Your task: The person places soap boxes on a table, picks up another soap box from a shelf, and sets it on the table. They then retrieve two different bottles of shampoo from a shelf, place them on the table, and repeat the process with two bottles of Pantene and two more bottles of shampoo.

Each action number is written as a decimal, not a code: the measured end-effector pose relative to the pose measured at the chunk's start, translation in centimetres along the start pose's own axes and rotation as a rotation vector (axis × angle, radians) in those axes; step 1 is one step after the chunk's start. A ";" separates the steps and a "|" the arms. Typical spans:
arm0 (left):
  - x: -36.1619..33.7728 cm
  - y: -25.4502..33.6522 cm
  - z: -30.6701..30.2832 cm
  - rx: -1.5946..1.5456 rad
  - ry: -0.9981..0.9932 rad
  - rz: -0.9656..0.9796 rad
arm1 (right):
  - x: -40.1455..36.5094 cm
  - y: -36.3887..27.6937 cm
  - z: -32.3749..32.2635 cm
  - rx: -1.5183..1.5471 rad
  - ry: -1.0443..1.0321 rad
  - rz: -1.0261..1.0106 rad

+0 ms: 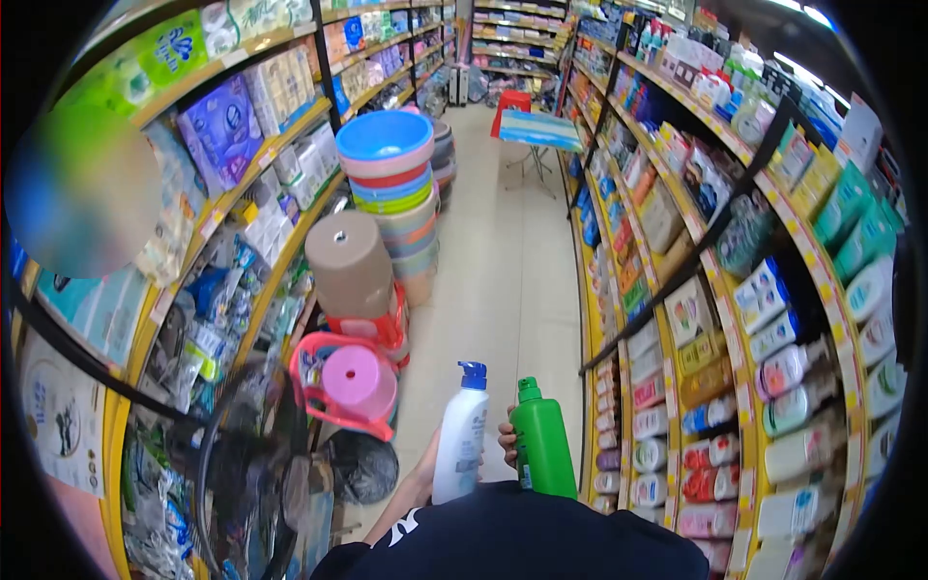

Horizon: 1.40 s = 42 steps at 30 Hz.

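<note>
My left hand (429, 466) comes in from the lower left and holds a white pump bottle (462, 440) with a blue pump head upright; the bottle hides most of the hand. Just to its right, my right hand (507, 441) grips a green bottle (541, 445) with a green cap, also upright. Only its fingers show, at the bottle's left side. The two bottles stand side by side, close together, above my dark shirt (522, 541) at the bottom of the view.
A shop aisle with a tiled floor (503, 271) runs ahead. Shelves of bottles (773, 387) line the right. Stacked plastic basins (387, 164), stools (348, 261) and a fan (251, 464) crowd the left. A folding table (536, 130) stands far down the aisle.
</note>
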<state>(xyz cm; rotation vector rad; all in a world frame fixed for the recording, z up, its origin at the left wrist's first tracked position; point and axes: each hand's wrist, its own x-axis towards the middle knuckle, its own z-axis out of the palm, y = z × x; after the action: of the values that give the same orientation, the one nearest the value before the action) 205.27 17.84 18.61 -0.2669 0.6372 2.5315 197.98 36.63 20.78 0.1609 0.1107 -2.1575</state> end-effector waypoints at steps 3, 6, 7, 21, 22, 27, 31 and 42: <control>6.8 5.1 -2.1 -0.042 -0.185 -0.030 | 6.1 -6.2 1.6 -0.097 -0.009 -0.039; 11.0 9.1 -0.6 -0.047 -0.161 -0.022 | 10.5 -11.3 1.5 -0.194 -0.009 -0.077; 12.3 10.5 0.0 -0.048 -0.150 -0.015 | 11.6 -12.7 2.4 -0.252 0.036 -0.094; 33.7 32.1 -1.2 -0.070 -0.220 0.000 | 32.1 -33.6 3.6 -0.261 0.144 -0.219; 35.4 34.3 -1.0 -0.043 -0.231 0.022 | 33.8 -35.0 4.1 -0.239 0.143 -0.236; 43.2 42.4 -1.3 0.047 -0.293 0.022 | 43.1 -41.9 5.6 -0.232 0.038 -0.292; 47.9 46.8 -2.7 0.017 -0.253 -0.084 | 48.6 -45.7 7.2 -0.145 -0.034 -0.203; 66.8 59.6 -2.2 0.006 -0.072 0.124 | 65.7 -65.3 6.3 -0.161 0.076 -0.103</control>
<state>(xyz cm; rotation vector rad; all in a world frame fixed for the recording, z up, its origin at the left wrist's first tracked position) 117.47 0.36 19.49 -0.1368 0.6519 2.6435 106.99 18.32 17.76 0.1464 0.3421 -2.2345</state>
